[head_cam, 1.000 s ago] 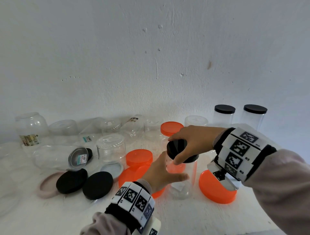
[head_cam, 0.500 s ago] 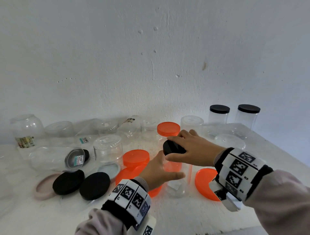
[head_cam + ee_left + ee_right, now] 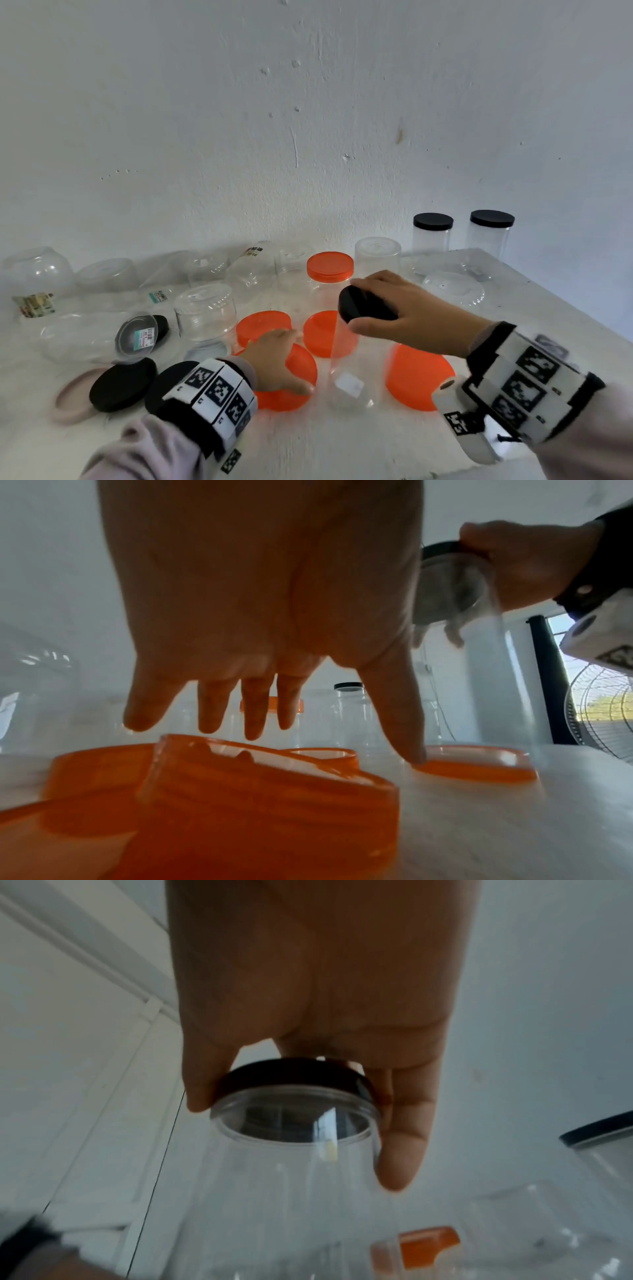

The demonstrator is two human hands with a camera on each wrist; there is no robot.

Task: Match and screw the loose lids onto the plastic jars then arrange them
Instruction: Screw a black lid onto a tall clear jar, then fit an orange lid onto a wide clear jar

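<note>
A tall clear jar point(image 3: 349, 370) stands in the middle of the white table, leaning slightly, with a black lid point(image 3: 364, 305) on its mouth. My right hand point(image 3: 363, 308) grips that lid from above; in the right wrist view the thumb and fingers point(image 3: 400, 1150) curl round the black lid point(image 3: 291, 1074) over the jar point(image 3: 291, 1150). My left hand point(image 3: 277, 363) is off the jar and hovers with straight, spread fingers point(image 3: 246, 723) over a large orange lid point(image 3: 298, 377). It holds nothing.
More orange lids point(image 3: 418, 377) lie around the jar. Two black-lidded jars point(image 3: 432, 233) stand at the back right, and an orange-lidded jar point(image 3: 330, 270) behind. Loose black lids point(image 3: 123, 383), a pink lid point(image 3: 68, 401) and several clear jars point(image 3: 205, 315) fill the left. The table edge point(image 3: 565, 315) runs on the right.
My left hand has let go of the jar's side and dropped left over the orange lids. The right hand stays on the black lid, and the jar now leans.
</note>
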